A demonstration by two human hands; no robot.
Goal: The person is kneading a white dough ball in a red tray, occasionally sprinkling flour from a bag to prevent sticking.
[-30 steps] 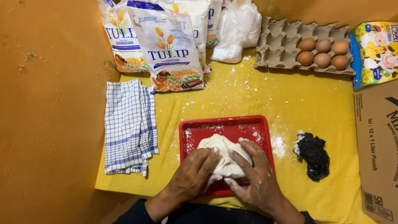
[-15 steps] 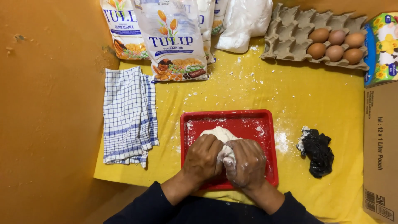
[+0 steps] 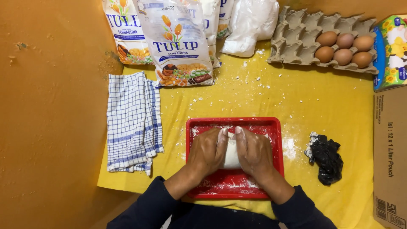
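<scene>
A lump of white dough lies in a red rectangular tray dusted with flour. My left hand presses on the dough's left side and my right hand on its right side. Both palms face down with fingers pointing away from me. The two hands cover most of the dough; only a narrow strip shows between them. Both hands are floury.
The tray sits on a yellow cloth. A blue checked towel lies left of it and a crumpled black bag to the right. Flour bags, a white plastic bag, an egg carton and cardboard boxes stand around.
My hands went from cupping the spread dough to folding it toward me, and now push forward with the dough squeezed between them. The view shifted slightly.
</scene>
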